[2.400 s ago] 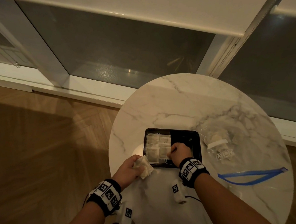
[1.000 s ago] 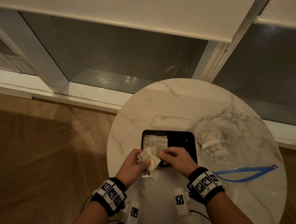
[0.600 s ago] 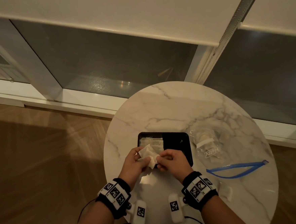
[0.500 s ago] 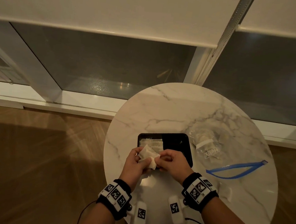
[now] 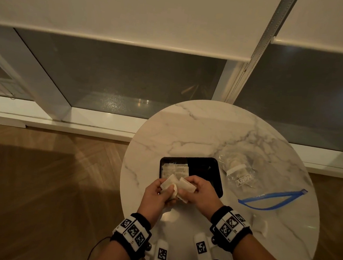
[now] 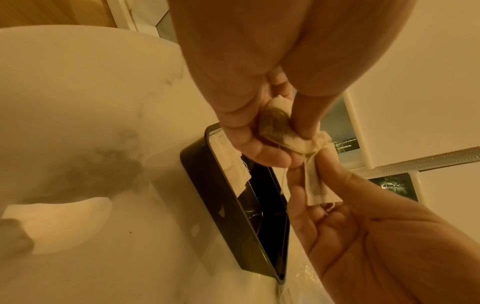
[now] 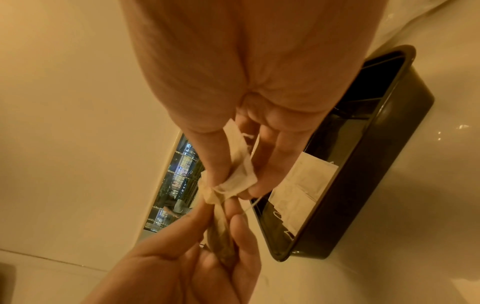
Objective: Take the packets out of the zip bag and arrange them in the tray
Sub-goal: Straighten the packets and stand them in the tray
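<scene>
Just in front of the black tray [image 5: 218, 174], above the table, my two hands meet. The left hand [image 5: 167, 191] pinches a pale tea-bag packet [image 5: 168, 184] between thumb and fingers. The right hand [image 5: 185, 191] pinches a second packet [image 5: 185, 188] beside it. In the left wrist view a thin string joins the left packet [image 6: 276, 125] to the right one [image 6: 319, 190]. Several packets [image 5: 175, 168] lie flat in the tray's left half; its right half is bare. The clear zip bag [image 5: 242, 176] with a blue zip strip [image 5: 271, 200] lies right of the tray, packets still inside.
The round marble table [image 5: 207, 132] has its edge close on the left and near sides. A small pale packet [image 5: 261, 227] lies near my right wrist. Beyond the table are a window [image 5: 129, 82] with a white sill and wooden floor [image 5: 51, 182] at left.
The right hand left the tray, came back to the left hand and took hold of one of the packets there. The two packets now sit slightly apart between the hands.
</scene>
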Demonstrator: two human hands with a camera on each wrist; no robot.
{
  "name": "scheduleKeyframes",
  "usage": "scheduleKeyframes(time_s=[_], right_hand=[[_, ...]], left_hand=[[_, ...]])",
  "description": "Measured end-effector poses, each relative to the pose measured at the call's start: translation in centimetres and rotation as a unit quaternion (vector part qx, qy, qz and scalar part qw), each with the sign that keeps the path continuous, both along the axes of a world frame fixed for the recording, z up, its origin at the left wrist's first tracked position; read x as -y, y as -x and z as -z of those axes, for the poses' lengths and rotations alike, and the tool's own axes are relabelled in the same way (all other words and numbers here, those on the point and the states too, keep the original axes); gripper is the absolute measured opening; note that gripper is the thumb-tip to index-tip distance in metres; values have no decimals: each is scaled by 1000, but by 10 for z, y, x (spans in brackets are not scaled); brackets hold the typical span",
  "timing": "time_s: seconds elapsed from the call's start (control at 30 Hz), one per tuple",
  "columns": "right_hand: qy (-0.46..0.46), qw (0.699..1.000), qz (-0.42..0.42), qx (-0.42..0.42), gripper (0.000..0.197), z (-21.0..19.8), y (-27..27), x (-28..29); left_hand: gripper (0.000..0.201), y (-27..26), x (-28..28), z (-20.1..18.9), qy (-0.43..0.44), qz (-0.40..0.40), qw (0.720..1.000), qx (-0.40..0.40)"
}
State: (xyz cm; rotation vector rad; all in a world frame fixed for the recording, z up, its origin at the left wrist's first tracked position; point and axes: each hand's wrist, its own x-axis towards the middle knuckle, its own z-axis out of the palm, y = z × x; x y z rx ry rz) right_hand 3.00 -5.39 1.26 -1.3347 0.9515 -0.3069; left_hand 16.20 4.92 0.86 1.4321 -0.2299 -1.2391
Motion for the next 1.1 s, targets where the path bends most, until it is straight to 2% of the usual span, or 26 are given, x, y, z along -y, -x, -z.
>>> scheduleKeyframes(time_s=[0.13,0.27,0.43,0.5,0.6,0.73,0.83,0.93,1.1], right_hand=[[19,1000,1,-11,18,1,1,-2],[27,998,36,-42,20,2,4,2],[15,996,79,-49,10,5,10,16],[4,993,111,-51,20,9,12,24],[38,988,125,-86,31,22,14,39],[82,981,74,-157,37,37,9,52],[147,958,1,-247,34,43,3,57],[149,943,-31,-296,25,49,-5,57],[142,931,-57,-330,14,59,-18,55]], left_hand=[[14,1,-2,2,-16,-7,1000,15],[12,-7,-7,5,-36,-39,998,35],[12,-21,-14,13,-61,-68,995,47],[11,-24,-16,17,-72,-76,993,52],[10,-27,-18,23,-85,-85,991,60],[12,-27,-18,28,-95,-76,990,69],[13,-27,-17,29,-99,-65,990,72],[15,-26,-15,34,-108,-57,990,73],[13,-28,-14,39,-115,-54,989,75]])
